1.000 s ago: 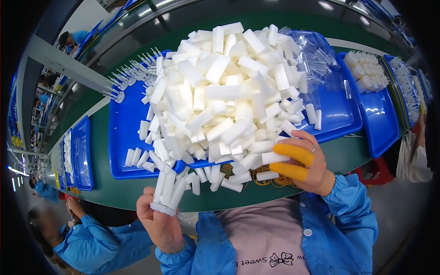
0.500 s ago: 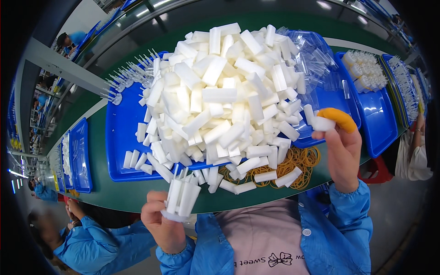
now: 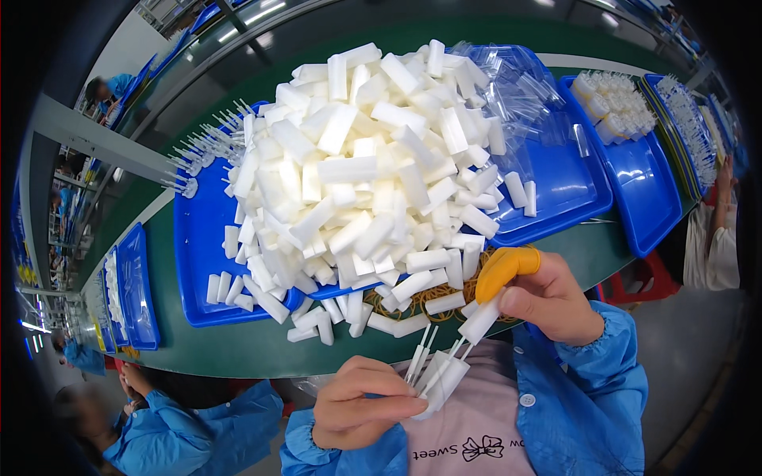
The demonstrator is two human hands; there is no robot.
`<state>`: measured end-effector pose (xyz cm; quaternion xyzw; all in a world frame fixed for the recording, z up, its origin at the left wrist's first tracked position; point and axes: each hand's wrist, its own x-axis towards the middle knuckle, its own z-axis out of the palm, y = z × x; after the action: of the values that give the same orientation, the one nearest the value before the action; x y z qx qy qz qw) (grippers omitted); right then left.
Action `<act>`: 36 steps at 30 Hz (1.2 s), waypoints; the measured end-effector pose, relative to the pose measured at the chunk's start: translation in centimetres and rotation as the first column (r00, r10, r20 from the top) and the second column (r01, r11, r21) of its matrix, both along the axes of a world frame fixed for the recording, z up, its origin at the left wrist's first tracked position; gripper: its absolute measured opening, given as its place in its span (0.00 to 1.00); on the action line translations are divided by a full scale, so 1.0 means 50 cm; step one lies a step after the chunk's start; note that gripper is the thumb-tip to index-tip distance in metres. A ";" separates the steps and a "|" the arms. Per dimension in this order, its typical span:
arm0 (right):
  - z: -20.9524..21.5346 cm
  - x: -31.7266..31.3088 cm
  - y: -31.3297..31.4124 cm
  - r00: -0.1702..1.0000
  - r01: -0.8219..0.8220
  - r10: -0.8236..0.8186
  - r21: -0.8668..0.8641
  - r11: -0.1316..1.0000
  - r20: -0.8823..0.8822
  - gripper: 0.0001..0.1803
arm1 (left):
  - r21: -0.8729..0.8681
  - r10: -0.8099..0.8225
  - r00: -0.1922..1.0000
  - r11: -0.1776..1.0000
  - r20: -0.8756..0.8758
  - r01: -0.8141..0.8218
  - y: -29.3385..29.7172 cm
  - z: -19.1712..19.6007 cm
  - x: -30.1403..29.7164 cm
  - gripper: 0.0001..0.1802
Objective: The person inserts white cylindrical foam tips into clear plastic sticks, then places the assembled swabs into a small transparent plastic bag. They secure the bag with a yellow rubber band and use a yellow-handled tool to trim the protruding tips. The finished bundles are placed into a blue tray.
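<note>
Foam piece (image 3: pixel 481 319), white and roughly cylindrical, pinched between thumb and yellow-covered finger of right hand (image 3: pixel 549 298), tilted, lower end right at tips of thin rods. Cannot tell whether already slipped around one of them. Left hand (image 3: pixel 367 403) closed on base of rod holder (image 3: pixel 429 407), thumb and fingers together around its edge, rods leaning up and to the right. Two bare rods (image 3: pixel 421 354) on near-left side of holder; white foam pieces (image 3: pixel 448 382) standing among the others, with rod ends showing above them. Both hands just in front of bench edge, close to pink shirt (image 3: pixel 468 424).

Beyond, large heap (image 3: pixel 357 170) of similar white foam on wide blue tray (image 3: pixel 194 266), with loose pieces (image 3: pixel 324 324) spilled over near rim onto green bench (image 3: pixel 198 353). Tan rubber bands (image 3: pixel 470 292) partly under stray foam, near right hand. Clear plastic tubes (image 3: pixel 520 94) at right rear of tray; row of spiky white holders (image 3: pixel 208 147) at left rear. Farther right, second blue tray (image 3: pixel 651 202) with pale bundles (image 3: pixel 609 111) in its rear part. At lower left, co-worker's blue sleeve (image 3: pixel 178 420), well apart from both hands.
</note>
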<state>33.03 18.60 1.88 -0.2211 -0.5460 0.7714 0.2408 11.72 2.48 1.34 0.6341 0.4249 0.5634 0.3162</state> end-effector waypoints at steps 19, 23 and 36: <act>-0.002 -0.008 0.009 0.987 -0.066 0.100 -0.248 0.966 0.126 0.11 | 0.103 0.053 0.903 0.995 -0.427 -0.010 0.008 0.010 0.024 0.20; 0.018 -0.013 0.010 0.976 -0.134 0.105 0.148 0.980 0.191 0.11 | 0.160 0.109 0.869 0.986 -0.482 -0.035 0.007 0.011 0.029 0.20; 0.016 -0.016 -0.019 0.994 0.059 -0.106 0.714 0.698 0.021 0.15 | -0.207 0.193 0.966 0.952 -0.171 -0.226 -0.003 0.001 0.040 0.15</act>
<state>32.23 17.65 2.65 -0.1582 -0.7979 0.4823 0.3251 13.71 2.32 1.40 0.5857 0.5733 0.4932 0.2915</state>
